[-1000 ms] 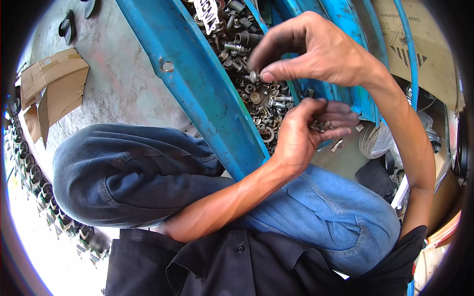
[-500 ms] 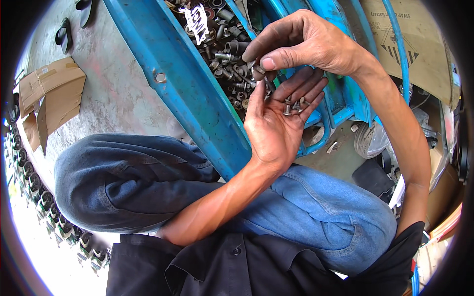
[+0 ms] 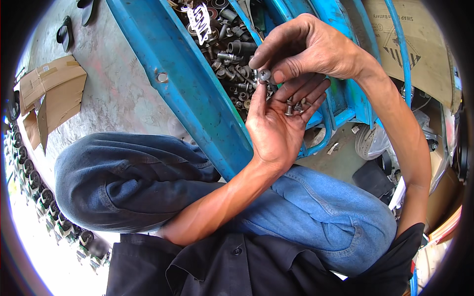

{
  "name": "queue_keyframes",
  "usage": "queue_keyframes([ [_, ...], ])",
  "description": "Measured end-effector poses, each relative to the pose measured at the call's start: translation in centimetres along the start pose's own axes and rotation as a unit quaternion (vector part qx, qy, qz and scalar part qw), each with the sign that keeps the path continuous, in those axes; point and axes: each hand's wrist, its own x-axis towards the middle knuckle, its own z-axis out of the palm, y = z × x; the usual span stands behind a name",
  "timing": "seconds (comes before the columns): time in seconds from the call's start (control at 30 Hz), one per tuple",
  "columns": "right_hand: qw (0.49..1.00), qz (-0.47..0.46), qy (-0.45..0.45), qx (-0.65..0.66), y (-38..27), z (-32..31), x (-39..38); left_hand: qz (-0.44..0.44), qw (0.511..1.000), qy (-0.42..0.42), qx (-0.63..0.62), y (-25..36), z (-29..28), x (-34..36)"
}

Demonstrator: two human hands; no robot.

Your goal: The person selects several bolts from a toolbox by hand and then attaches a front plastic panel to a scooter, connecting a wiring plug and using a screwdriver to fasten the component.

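On the grey, stained concrete floor (image 3: 118, 59): one worn, blue-painted metal trough (image 3: 192, 98), long and set at a slant, its near wall scuffed and marked by a round opening. Contents: assorted loose metal hardware (image 3: 237, 74), comprising bolts, nuts, washers and bushings, with a white label with dark lettering (image 3: 199, 23) lying on top toward the far end.

Above the trough, right hand (image 3: 316, 47): pinching one round-headed grey metal screw (image 3: 264, 75) between thumb and fingers. Left hand (image 3: 276, 126): palm up, fingers spread, clasping nothing; several small metal screws (image 3: 289, 108) rest loose on the fingers. Left thumb just below the pinched screw; contact cannot be told.

Floor, left side: one folded brown cardboard piece (image 3: 61, 81); black sandals (image 3: 64, 34) beyond it; along the outer edge, a row of dark round objects (image 3: 47, 197), kind unclear.

Right side: a printed brown cardboard panel (image 3: 429, 54), upper corner; a thin blue pipe (image 3: 406, 59) in front of it; a grey disc (image 3: 365, 142) beside a clear plastic bag (image 3: 390, 140); a flat black item (image 3: 374, 177) nearer.

Foreground: the person's blue denim trousers (image 3: 321, 207), knees bent, and black buttoned shirt (image 3: 232, 266).
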Motion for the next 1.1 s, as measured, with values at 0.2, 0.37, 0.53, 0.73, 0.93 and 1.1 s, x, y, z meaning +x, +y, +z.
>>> queue_keyframes([
  [0.2,0.998,0.053,0.013,-0.012,-0.4,0.2,0.0,0.007,1.0,-0.004,-0.008,0.0,0.0,0.0],
  [0.37,0.997,0.062,0.026,-0.034,-1.2,-0.4,-0.5,0.014,0.998,-0.059,-0.01,0.0,0.7,-0.1],
  [0.53,0.993,0.058,-0.09,-0.041,-3.1,-2.6,-0.9,-0.013,0.997,-0.073,-0.038,0.3,1.4,0.1],
  [0.73,0.937,-0.112,-0.001,-0.33,-4.8,-0.9,-2.3,0.007,0.994,-0.073,-0.077,1.4,1.3,0.7],
  [0.93,0.913,-0.16,0.086,-0.366,-5.3,-0.4,-3.3,0.004,0.996,-0.047,-0.08,1.6,2.4,0.6],
  [1.1,0.934,-0.143,0.039,-0.326,-5.0,-0.4,-3.2,0.008,0.996,-0.052,-0.067,1.9,2.6,0.6],
])
